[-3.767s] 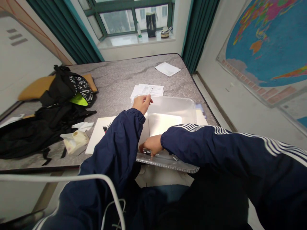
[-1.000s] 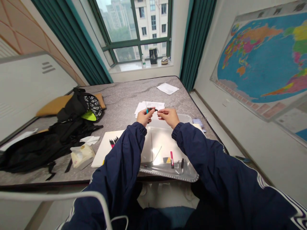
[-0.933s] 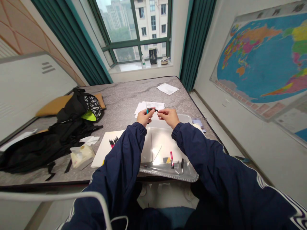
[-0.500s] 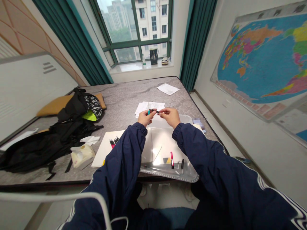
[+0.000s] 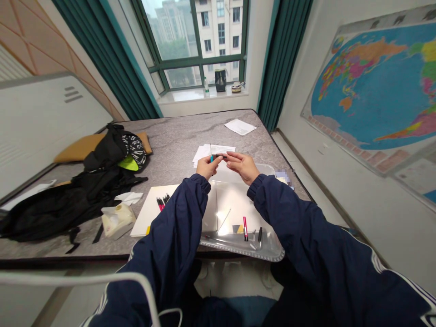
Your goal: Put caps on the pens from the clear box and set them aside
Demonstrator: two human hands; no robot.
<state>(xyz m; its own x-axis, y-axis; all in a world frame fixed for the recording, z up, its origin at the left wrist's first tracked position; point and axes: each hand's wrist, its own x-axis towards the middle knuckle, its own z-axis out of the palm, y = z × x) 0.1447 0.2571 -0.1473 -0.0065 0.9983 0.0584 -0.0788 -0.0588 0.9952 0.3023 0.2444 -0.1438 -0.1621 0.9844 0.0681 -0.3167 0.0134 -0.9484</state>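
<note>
In front of me, both my hands are raised over a clear plastic tray (image 5: 243, 255). My left hand (image 5: 205, 168) is closed in a pinch around a slim black pen piece (image 5: 220, 156) and a small blue piece (image 5: 211, 158) with a thin pale rod rising above it. The far end of the black piece meets my right hand (image 5: 244, 168), whose thumb and fingertips close on it while the fingers lie fairly straight. Inside the tray are a red pen (image 5: 245, 228), a black cap-like piece (image 5: 260, 234), a thin white stick (image 5: 224, 220) and small bits.
Papers (image 5: 204, 154) lie beyond my hands, and another sheet (image 5: 240, 126) is farther back. To the left are several pens (image 5: 161, 202) on a white board (image 5: 145, 218), a tissue pack (image 5: 118, 220) and a black backpack (image 5: 57, 206). A white cable (image 5: 102, 277) crosses the lower left.
My right hand's fingers have straightened and lifted a little along the black piece. My left hand keeps its hold. The view has shifted slightly.
</note>
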